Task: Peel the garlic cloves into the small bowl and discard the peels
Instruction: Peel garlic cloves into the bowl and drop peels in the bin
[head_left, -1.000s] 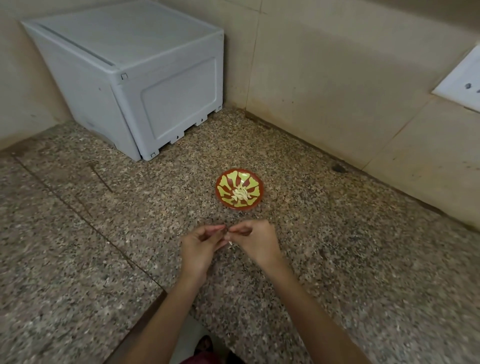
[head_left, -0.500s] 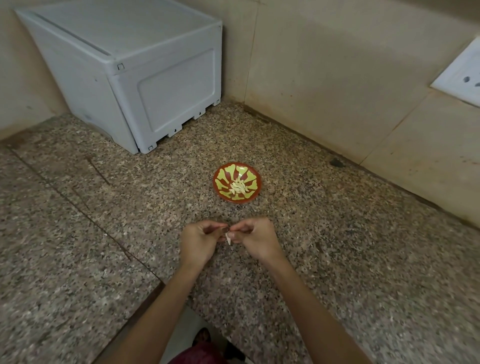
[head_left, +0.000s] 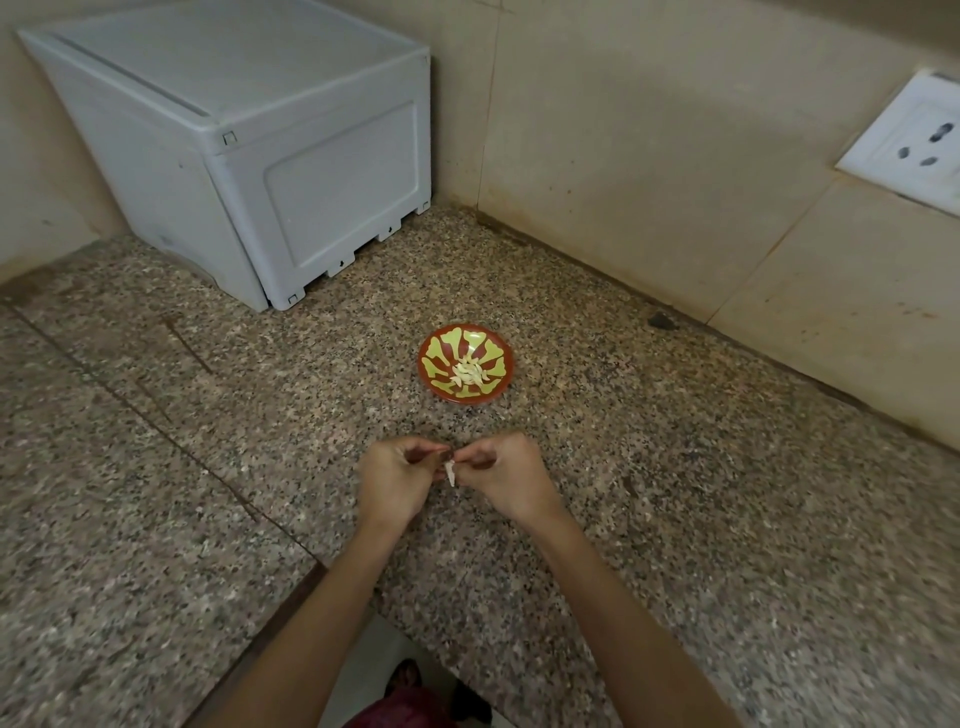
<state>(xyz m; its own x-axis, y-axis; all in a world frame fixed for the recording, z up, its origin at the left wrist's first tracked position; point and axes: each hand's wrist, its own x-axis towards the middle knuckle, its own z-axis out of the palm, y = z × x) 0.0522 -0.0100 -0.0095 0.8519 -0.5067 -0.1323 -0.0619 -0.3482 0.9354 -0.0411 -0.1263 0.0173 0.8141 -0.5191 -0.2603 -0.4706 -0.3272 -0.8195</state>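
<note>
At the lower centre of the frame, above the speckled granite bench (head_left: 675, 493), the left hand (head_left: 389, 480) and the right hand (head_left: 506, 478) meet at their fingertips. Together they pinch one small pale garlic clove (head_left: 451, 473). The fingers (head_left: 423, 448) of both hands are curled narrow around its upper end. Its long axis hangs almost vertical in the picture, with the thin end toward the bottom edge. If skin is on it is too small to tell.

The small round bowl with red-brown rim and yellow-green pattern (head_left: 427, 358) stands on the bench directly above the hands in the frame, near them but apart. A little heap of peeled whitish cloves (head_left: 469, 372) lies in its middle.

The peeling seems to be in progress. The coming move is probably a short carry forward to the bowl. The bowl lies slightly to the right of the clove, so the right hand appears a little nearer. No place for the peels is visible.
</note>
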